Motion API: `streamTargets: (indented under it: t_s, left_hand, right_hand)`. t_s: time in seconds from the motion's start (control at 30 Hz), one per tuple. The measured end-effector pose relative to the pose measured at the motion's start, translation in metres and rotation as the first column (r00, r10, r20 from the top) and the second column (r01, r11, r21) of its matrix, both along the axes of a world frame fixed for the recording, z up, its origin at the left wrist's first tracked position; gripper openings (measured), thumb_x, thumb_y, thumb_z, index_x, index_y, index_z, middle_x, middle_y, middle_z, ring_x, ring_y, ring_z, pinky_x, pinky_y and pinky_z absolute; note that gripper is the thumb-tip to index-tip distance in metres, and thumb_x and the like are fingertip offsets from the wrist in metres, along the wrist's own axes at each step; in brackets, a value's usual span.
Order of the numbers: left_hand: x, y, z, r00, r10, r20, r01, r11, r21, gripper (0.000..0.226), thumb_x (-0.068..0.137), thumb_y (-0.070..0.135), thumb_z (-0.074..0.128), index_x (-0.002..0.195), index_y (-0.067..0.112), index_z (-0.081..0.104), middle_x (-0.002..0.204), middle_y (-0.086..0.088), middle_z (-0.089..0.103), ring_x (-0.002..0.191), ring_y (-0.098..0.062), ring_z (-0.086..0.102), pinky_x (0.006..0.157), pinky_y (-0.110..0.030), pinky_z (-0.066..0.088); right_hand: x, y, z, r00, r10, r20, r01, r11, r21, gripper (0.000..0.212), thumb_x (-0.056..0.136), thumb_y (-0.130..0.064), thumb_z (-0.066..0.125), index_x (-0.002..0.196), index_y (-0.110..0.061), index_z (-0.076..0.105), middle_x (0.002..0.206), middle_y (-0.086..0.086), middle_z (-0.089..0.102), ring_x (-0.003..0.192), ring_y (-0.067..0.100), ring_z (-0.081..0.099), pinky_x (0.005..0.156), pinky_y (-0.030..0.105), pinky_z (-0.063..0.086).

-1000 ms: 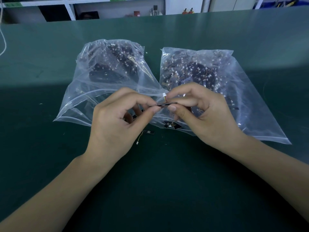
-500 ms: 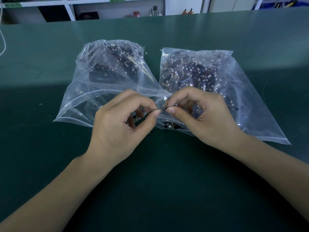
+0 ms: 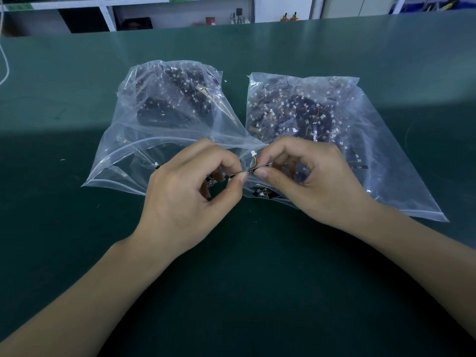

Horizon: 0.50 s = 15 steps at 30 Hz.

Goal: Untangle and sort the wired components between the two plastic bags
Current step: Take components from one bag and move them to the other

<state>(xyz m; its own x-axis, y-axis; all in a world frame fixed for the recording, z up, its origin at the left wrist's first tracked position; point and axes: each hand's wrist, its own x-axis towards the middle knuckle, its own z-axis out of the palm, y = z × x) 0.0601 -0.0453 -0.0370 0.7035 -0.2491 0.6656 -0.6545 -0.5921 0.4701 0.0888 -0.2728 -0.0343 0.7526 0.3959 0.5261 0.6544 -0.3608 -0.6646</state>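
Both hands now pinch one component (image 3: 253,169) over the bag mouths, left hand (image 3: 185,199) at 9 o'clock, right hand (image 3: 306,181) at 3 o'clock. Their grips have closed together since a second ago, so separation looks unfinished.

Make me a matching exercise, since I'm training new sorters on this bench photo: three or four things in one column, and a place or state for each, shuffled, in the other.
Things:
1. left bag
2. right bag
3. black strip component
4. white cord

Places or states:
A. pinched between the left hand and the right hand
B. at the table's far left edge
C. lies on the left, mouth towards the person
D. lies on the right, packed with dark parts and white connectors

Pairs: 1-C, 2-D, 3-A, 4-B
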Motion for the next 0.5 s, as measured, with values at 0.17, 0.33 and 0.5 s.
streamTargets:
  t_s: [0.17, 0.33, 0.5]
  left_hand:
    - [0.0006, -0.0002, 0.0012, 0.999, 0.054, 0.000, -0.054, 0.997, -0.047, 0.006, 0.100, 0.022, 0.071, 0.095, 0.019, 0.070, 0.091, 0.010, 0.066, 0.082, -0.021, 0.067, 0.061, -0.038, 0.052]
    - [-0.0003, 0.0022, 0.0038, 0.998, 0.064, -0.002, -0.064, 0.997, -0.044, 0.009, 0.103, 0.012, 0.065, 0.096, 0.017, 0.069, 0.092, 0.012, 0.066, 0.085, -0.017, 0.066, 0.064, -0.033, 0.050]
    - [0.0003, 0.0032, 0.0020, 0.999, 0.044, -0.013, -0.043, 0.997, 0.066, 0.008, 0.094, 0.015, 0.063, 0.086, 0.018, 0.066, 0.084, 0.011, 0.062, 0.073, -0.017, 0.061, 0.060, -0.043, 0.050]
  right_hand:
    - [0.0013, -0.0013, -0.0015, 1.000, 0.005, 0.017, -0.003, 0.996, -0.092, 0.037, 0.092, -0.031, 0.082, 0.125, -0.023, 0.068, 0.104, -0.014, 0.073, 0.084, 0.016, 0.070, 0.073, 0.014, 0.047]
    - [0.0047, -0.0032, -0.0046, 0.995, 0.009, 0.094, 0.016, 0.965, -0.263, 0.049, 0.087, -0.017, 0.084, 0.131, -0.021, 0.063, 0.111, -0.018, 0.064, 0.088, 0.015, 0.065, 0.078, 0.030, 0.054]
    - [0.0066, -0.0052, -0.0028, 0.990, -0.059, 0.127, 0.075, 0.989, -0.129, 0.034, 0.084, 0.008, 0.075, 0.108, -0.016, 0.072, 0.097, -0.010, 0.069, 0.074, 0.015, 0.063, 0.069, 0.012, 0.044]
